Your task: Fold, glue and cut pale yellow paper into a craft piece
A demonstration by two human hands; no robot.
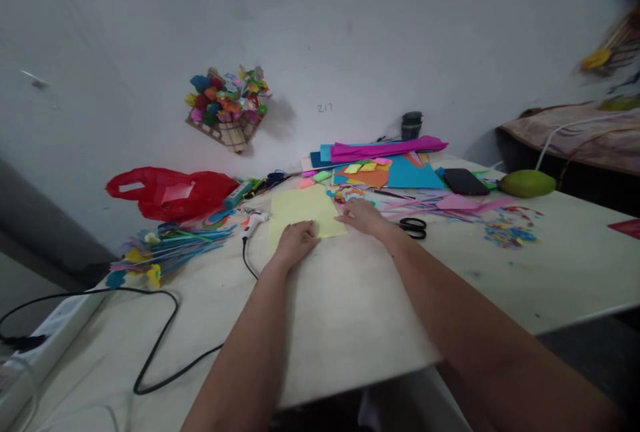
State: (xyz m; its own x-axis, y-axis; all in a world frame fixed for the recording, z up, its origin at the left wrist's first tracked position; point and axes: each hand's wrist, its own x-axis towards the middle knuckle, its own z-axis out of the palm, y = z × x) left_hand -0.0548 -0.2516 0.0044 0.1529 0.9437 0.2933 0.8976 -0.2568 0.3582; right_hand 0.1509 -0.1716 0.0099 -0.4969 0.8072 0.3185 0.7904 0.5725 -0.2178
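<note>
A pale yellow sheet of paper (pixel 300 205) lies on the table in front of me. At its near edge is my left hand (pixel 297 243), fingers curled and closed on the paper. My right hand (pixel 364 217) grips the right edge of the same sheet between thumb and fingers. Just right of that hand are the black handles of a pair of scissors (pixel 414 227); its blades are hidden behind the wrist. A white glue gun (pixel 255 222) with a black cord lies beside the sheet's left edge.
Paper flowers on stems (pixel 175 252) and a red plastic bag (pixel 175 193) lie at left. Coloured sheets (pixel 415 172), a dark phone-like object (pixel 466 182), a green mango-like fruit (pixel 527 183) and paper scraps (pixel 510 232) are at right. A black cable (pixel 173 315) loops across the front left.
</note>
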